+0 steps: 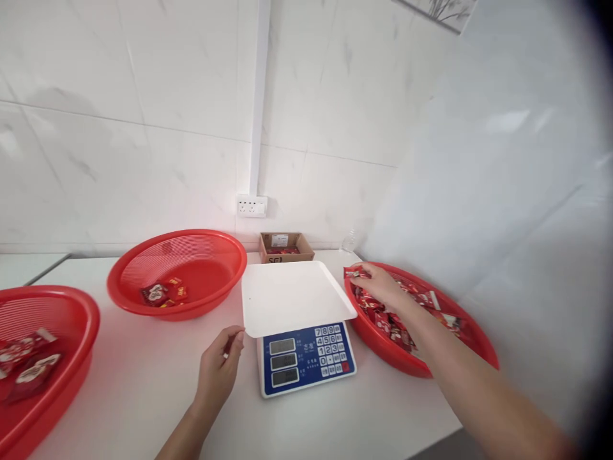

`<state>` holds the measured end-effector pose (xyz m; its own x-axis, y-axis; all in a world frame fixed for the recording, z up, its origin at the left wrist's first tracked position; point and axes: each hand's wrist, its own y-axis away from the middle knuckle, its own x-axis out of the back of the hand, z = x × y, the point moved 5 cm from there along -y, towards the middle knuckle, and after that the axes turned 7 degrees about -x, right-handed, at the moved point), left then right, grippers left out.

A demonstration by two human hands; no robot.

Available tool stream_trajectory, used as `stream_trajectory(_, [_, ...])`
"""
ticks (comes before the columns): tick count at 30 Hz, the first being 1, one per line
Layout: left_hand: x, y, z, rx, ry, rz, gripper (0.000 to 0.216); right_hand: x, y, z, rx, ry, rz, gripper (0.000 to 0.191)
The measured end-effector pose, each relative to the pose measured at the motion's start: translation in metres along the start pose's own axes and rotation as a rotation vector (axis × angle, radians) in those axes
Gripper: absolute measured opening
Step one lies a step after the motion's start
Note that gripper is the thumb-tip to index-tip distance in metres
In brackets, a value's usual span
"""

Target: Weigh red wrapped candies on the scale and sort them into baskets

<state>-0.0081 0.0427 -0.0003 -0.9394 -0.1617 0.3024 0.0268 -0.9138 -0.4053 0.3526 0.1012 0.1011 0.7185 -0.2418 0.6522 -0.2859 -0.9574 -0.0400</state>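
My right hand (378, 284) is over the rim of the right-hand red basket (397, 364), pinching a small red snack packet (354, 272). Many similar red packets (383, 319) lie in that basket below the hand. My left hand (221, 361) is beside the near left corner of the scale's white tray (292, 297). Its fingers are loosely curled, with nothing visible in them; whether a fingertip touches the tray corner I cannot tell. The tray sits bare on a digital scale (306, 361) with a blue keypad panel and three small displays.
A red basket (211, 300) with a few packets stands left of the tray. Another red basket (62, 390) with packets is at the far left. Behind the tray are a cardboard box (286, 257) and a clear plastic item (348, 241) near the wall socket (251, 206).
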Motion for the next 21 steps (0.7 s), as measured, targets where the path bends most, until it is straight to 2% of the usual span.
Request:
stream_trajectory(2, [0.0, 0.0, 0.001, -0.01, 0.009, 0.008, 0.035, -0.042, 0.0, -0.02, 0.019, 0.029, -0.165, 0.021])
stream_trajectory(4, [0.0, 0.0, 0.001, -0.012, 0.019, 0.012, 0.033, -0.076, 0.0, -0.035, 0.03, 0.071, -0.268, 0.02])
stream_trajectory(8, [0.0, -0.001, 0.0, -0.007, 0.034, 0.021, 0.03, -0.114, -0.004, -0.055, 0.098, 0.065, -0.324, 0.035])
stream_trajectory(11, [0.0, -0.001, 0.0, -0.016, 0.059, 0.015, 0.029, -0.123, -0.008, -0.06, 0.093, 0.002, -0.34, 0.047])
stream_trajectory(16, [-0.002, 0.001, 0.003, -0.03, 0.06, -0.018, 0.03, -0.122, -0.008, -0.06, 0.016, -0.071, -0.373, 0.064])
stream_trajectory(18, [-0.003, 0.002, 0.004, -0.036, 0.045, -0.023, 0.03, -0.12, -0.008, -0.059, 0.008, -0.072, -0.362, 0.064])
stream_trajectory(21, [-0.003, 0.002, 0.005, -0.044, 0.038, -0.02, 0.029, -0.114, -0.011, -0.056, -0.003, -0.041, -0.266, 0.058])
